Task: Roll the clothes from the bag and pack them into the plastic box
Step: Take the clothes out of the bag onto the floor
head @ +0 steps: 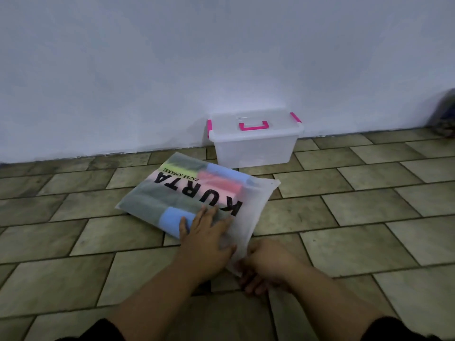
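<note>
Frosted plastic bag (197, 193) printed KURTA, stuffed with folded coloured clothes (229, 187), lies flat on tiled floor (369, 205) just before the lidded clear plastic box (253, 147) with pink latches. Left hand (206, 239) presses it with straight fingers; right hand (263, 264) pinches its near corner. Judged light, soft, slippery film; best held at that corner edge

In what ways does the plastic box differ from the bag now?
The plastic box stands lidded, seemingly empty; the bag lies flat, full of coloured clothes. The box is untouched; the left hand presses the bag and the right hand grips its corner. Both are translucent.
</note>
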The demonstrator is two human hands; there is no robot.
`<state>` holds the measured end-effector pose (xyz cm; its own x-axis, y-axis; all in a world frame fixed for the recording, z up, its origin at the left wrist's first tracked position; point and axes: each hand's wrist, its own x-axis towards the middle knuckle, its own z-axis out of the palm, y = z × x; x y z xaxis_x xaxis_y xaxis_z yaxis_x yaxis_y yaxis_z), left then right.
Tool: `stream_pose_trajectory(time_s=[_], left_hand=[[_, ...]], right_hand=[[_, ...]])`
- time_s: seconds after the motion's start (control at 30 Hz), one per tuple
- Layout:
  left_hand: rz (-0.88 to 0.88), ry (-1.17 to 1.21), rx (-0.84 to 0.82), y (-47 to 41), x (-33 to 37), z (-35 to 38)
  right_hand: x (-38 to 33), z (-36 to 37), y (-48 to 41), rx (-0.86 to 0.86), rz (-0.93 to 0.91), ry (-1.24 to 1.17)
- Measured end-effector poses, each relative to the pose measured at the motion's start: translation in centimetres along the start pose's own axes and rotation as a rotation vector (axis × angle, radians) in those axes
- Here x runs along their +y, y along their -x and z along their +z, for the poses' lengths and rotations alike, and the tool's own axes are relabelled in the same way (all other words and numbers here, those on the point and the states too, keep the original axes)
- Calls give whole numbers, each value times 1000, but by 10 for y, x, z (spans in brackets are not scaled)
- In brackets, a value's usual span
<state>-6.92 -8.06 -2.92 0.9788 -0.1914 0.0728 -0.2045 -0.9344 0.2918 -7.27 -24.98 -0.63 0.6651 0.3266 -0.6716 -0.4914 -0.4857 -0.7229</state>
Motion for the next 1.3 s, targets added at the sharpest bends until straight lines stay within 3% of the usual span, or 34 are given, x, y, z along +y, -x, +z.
stream_pose_trajectory(time_s=[0.1, 0.23, 0.37, 0.5, 0.67, 0.87, 1.0, 1.1, 1.17, 1.3], left_hand=[[239, 85, 95, 24, 1, -2], [418, -58, 214, 29, 13, -2], [509, -72, 304, 15, 20, -6], [578, -38, 253, 15, 14, -4], [509, 99, 121, 20, 13, -10], [510, 28, 12, 16, 10, -14], [468, 91, -139, 3, 9, -21], [364, 138, -23, -22, 25, -26], [310, 46, 18, -45, 46, -22], [186, -74, -99, -79, 75, -7]], right_hand=[[11, -8, 5, 43, -97, -184], [19, -15, 11, 53, -140, -438], [15, -15, 12, 55, -132, -430], [13, -21, 10, 45, -62, -412], [-6, -49, -20, 228, -14, -424], [-54, -128, -74, 536, -58, -485], [-66, -146, -99, 577, -122, -577], [-56, -144, -99, 567, -163, -568], [-47, -141, -93, 533, -193, -598], [-25, -131, -69, 538, -232, -626]])
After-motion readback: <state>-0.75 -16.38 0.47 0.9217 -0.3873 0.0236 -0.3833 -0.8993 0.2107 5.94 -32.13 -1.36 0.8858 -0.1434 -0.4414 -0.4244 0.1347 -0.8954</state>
